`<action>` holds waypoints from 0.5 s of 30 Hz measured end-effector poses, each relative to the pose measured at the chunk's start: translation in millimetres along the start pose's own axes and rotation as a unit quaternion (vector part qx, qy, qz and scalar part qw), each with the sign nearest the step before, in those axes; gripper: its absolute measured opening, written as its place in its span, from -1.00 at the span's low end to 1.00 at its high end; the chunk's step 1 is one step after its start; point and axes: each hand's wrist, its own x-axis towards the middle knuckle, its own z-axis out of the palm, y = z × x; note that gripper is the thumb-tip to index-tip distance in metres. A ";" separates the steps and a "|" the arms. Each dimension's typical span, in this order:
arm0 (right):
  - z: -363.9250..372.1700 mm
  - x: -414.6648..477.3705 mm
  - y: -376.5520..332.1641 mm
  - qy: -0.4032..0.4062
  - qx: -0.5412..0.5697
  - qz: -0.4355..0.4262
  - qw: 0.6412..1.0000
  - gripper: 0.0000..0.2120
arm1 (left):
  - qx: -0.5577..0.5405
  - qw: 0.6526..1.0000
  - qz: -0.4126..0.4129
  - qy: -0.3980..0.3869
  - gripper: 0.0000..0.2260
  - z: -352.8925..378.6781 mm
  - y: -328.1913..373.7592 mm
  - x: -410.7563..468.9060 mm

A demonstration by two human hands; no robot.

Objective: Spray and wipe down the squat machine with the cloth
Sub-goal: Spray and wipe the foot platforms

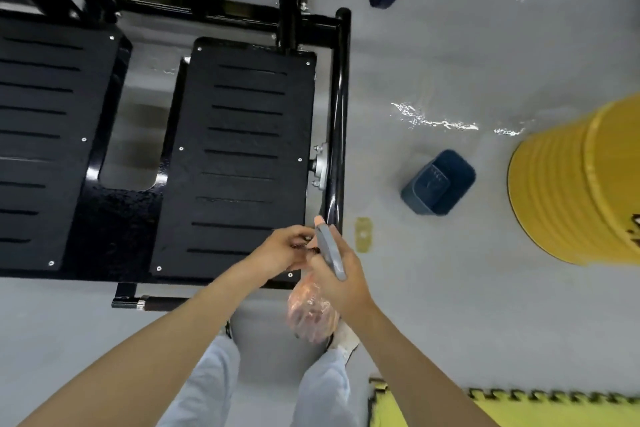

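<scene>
The right hand (341,274) curls its fingers round a grey flat object (330,253). A pink spray bottle (311,314) hangs just below them. The left hand (284,250) bends its fingers together at the bottle's top, probably to set the nozzle, but what they pinch I cannot tell. The squat machine (242,149) lies just beyond the fingers.

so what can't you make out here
Head view:
- pink clear thing hanging from the right hand: blurred, bottle or bag unclear.
- whether the left hand holds anything: its curled fingers hide it.
- squat machine: cut off at the top and left edges.
- cloth: none recognisable.
</scene>
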 end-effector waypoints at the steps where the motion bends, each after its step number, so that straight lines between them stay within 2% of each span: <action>1: -10.3 -1.4 2.1 -0.006 0.005 0.002 1.000 -0.47 | -0.006 1.000 -0.003 -0.001 -0.72 9.4 6.7 -0.2; 4: -40.7 1.2 8.5 -0.017 -0.018 -0.003 1.000 -0.48 | -0.002 1.000 -0.018 -0.003 -0.70 33.8 26.2 5.1; 6: -60.1 3.4 6.1 -0.008 -0.027 -0.001 1.000 -0.65 | 0.002 0.999 -0.023 -0.029 -0.71 44.3 33.3 11.7; 8: -80.4 5.7 0.5 -0.001 -0.067 -0.006 0.998 -0.91 | -0.032 0.998 -0.018 -0.053 -0.74 56.2 41.1 15.8; 11: -100.2 16.9 -3.9 0.004 -0.126 -0.030 0.992 -0.74 | -0.044 0.999 -0.004 -0.010 -0.76 75.1 51.6 26.4; 13: -104.5 30.4 -5.5 0.023 -0.121 -0.002 0.992 -0.71 | -0.043 0.999 0.001 0.031 -0.70 84.9 55.2 34.4; 15: -105.7 45.1 -5.1 0.054 -0.101 0.019 0.993 -0.66 | 0.040 0.996 0.028 0.080 -0.58 88.6 53.0 43.0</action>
